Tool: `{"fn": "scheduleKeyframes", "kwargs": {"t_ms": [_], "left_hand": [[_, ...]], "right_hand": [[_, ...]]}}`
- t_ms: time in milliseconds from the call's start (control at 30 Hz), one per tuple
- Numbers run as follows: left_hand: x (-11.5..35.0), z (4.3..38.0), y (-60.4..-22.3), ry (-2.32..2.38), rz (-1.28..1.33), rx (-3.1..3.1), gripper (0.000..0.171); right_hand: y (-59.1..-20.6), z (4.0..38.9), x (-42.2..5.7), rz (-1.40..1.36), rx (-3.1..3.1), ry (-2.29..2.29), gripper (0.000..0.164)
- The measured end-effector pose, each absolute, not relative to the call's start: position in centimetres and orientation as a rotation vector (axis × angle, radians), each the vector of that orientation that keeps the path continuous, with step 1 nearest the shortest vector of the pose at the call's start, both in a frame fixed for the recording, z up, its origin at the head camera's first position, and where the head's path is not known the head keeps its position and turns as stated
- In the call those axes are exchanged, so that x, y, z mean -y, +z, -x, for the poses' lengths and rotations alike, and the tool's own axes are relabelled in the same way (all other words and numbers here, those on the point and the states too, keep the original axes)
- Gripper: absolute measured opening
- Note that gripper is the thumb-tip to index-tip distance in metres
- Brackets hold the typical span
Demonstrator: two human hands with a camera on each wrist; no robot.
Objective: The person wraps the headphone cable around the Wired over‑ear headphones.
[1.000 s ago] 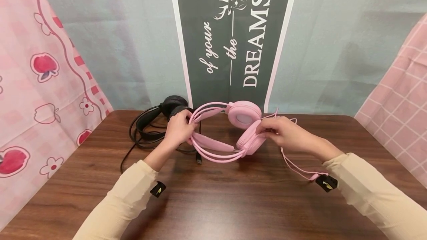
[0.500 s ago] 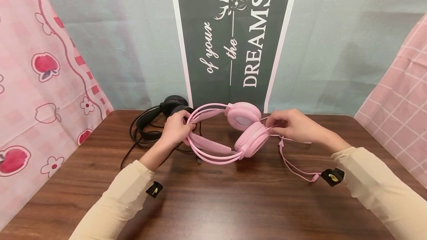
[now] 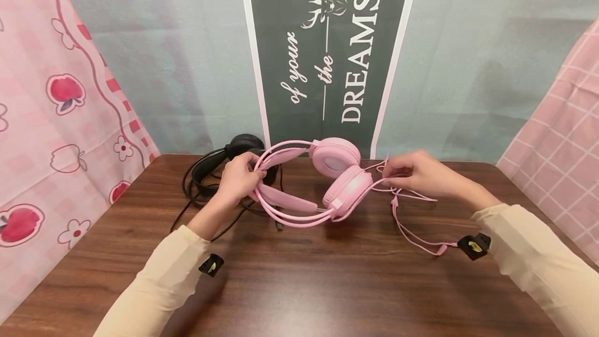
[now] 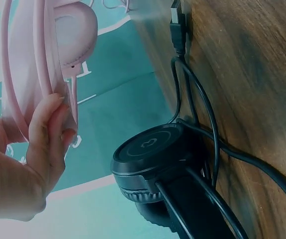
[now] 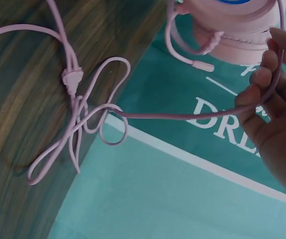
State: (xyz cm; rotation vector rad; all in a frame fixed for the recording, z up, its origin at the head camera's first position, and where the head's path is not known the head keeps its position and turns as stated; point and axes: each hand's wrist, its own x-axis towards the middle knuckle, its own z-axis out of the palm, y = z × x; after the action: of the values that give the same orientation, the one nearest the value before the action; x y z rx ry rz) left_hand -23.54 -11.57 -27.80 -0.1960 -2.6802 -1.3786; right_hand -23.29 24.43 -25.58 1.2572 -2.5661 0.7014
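Over the back half of a brown wooden table (image 3: 299, 285), pink headphones (image 3: 292, 201) held raised, headband (image 4: 26, 59) to the left, ear cups (image 3: 346, 191) to the right. Left hand (image 3: 238, 178): thumb and fingers clamped on the headband. Right hand (image 3: 418, 173): fingers and thumb together on the pink cord (image 5: 182, 116), near the ear cups but apart from them. Edges: the table's back edge runs along a pale blue-green backdrop (image 3: 187, 66), close behind the ear cups; the side edges slant outward toward the near side, with a fruit-and-flower cloth (image 3: 65, 124) beyond the left and a grid-patterned cloth (image 3: 561, 134) beyond the right. Room for moving: widest on the near side, where wood grain spans the gap between the sleeves (image 3: 529, 254); narrower toward the backdrop; limited at the left by black headphones (image 3: 245, 144), just behind the left hand and apart from it. Loops of pink cord lie at the right, near the back edge. Counts: two pairs of headphones, one pink, one black; two ear cups on the pink pair; one black USB plug (image 3: 280, 227), on the table; two cream sleeves; two small black devices (image 3: 474, 246), one per forearm; two pink side cloths.
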Motion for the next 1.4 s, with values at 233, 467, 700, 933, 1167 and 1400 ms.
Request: {"fn": "scheduleKeyframes", "kwargs": {"t_ms": [233, 467, 700, 933, 1167, 1400], "left_hand": [[11.4, 23.3, -27.9, -1.359, 0.126, 2.706, 0.019], [10.8, 23.2, -27.7, -1.376, 0.104, 2.688, 0.019], [10.1, 23.0, -27.8, -1.382, 0.100, 2.683, 0.018], [10.0, 23.0, -27.9, -1.235, 0.144, 2.715, 0.017], [9.9, 23.0, -28.0, -1.224, 0.183, 2.719, 0.018], [10.0, 22.9, -27.6, -1.203, 0.238, 2.728, 0.016]], "right_hand": [[-25.5, 22.5, -22.9, -1.420, 2.553, 0.825, 0.016], [-25.6, 21.9, -21.1, -1.514, 2.511, 0.849, 0.014], [-25.6, 21.9, -20.5, -1.406, 2.486, 0.830, 0.015], [-25.5, 22.0, -20.6, -1.289, 2.460, 0.824, 0.012], [-25.5, 22.2, -20.8, -1.172, 2.496, 0.801, 0.007], [-25.4, 22.4, -21.2, -1.136, 2.531, 0.785, 0.004]]}}
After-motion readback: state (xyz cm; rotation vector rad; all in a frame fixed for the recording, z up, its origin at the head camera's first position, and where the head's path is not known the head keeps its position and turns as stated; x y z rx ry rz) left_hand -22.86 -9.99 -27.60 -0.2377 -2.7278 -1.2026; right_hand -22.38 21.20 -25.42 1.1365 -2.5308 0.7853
